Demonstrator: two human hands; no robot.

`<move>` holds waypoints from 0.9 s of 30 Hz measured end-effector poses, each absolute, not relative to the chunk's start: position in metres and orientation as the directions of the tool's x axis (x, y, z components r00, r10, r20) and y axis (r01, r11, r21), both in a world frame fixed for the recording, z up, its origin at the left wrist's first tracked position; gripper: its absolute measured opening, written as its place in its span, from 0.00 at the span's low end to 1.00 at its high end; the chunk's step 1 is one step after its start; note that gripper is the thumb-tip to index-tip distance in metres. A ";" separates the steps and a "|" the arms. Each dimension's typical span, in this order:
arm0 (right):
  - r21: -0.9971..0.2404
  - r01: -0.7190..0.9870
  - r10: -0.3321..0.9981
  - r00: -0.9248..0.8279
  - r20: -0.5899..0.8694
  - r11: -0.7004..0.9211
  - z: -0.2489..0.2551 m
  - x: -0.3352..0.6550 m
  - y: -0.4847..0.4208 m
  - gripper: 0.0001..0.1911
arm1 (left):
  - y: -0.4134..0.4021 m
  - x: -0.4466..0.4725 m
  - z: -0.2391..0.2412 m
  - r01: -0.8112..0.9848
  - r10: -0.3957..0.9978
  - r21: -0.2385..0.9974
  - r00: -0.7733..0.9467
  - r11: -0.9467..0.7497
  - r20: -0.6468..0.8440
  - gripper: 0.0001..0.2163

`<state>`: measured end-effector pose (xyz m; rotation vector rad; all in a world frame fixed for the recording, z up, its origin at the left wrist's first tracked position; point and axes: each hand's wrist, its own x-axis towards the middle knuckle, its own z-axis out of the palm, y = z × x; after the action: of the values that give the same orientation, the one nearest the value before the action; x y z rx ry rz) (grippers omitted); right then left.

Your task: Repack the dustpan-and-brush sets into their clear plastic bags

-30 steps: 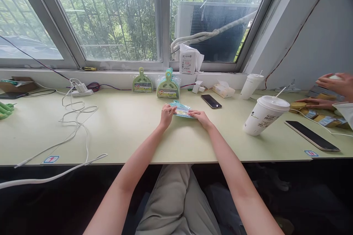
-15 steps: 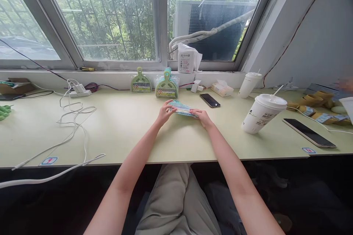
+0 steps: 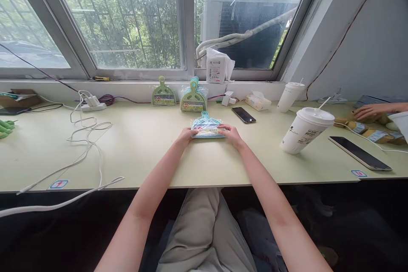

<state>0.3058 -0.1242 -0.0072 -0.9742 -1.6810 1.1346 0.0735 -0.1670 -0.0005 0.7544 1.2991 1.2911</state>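
Observation:
A blue mini dustpan and brush set [image 3: 208, 129] in clear plastic wrap is in front of me on the table, its looped handle pointing away toward the window. My left hand [image 3: 186, 134] grips its left edge, fingers closed round the side. On its right edge my right hand [image 3: 232, 135] is closed, fingertips lying over the front. Just behind stands a row of wrapped dustpan sets [image 3: 193, 101], green in front with blue ones behind. Another green dustpan set [image 3: 163, 93] is propped to the left against the wall.
A phone [image 3: 244, 114], tissue pack [image 3: 258, 101] and two lidded cups, the nearer cup [image 3: 304, 131] larger, lie to the right. A second phone [image 3: 360, 153] is near the edge. Another person's hand [image 3: 372, 111] reaches over yellow packages. White cables [image 3: 92, 136] sprawl at left.
The blue dustpan set has turned from lying tilted to facing me, handle away, and both hands now hold its sides. Another person's hand has come in at the right.

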 end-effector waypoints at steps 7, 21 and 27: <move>-0.980 -0.018 0.978 -0.071 0.198 0.198 -0.019 0.308 -0.107 0.45 | -0.167 0.084 -0.004 -0.161 0.983 0.987 -0.185 -0.023 -0.007 0.23; -0.974 -0.030 0.957 -0.177 0.228 0.226 -0.013 0.309 -0.104 0.22 | -0.166 0.075 -0.005 0.466 0.934 0.862 -0.174 -0.200 0.311 0.19; -0.956 0.096 0.953 -0.154 0.261 0.278 -0.008 0.304 -0.112 0.22 | -0.171 0.075 0.000 0.553 0.906 0.813 -0.230 -0.180 0.357 0.20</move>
<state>0.3043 -0.1118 -0.0084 -1.0144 -1.5149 1.0430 0.0748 -0.1711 -0.0004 1.6766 1.7354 1.3767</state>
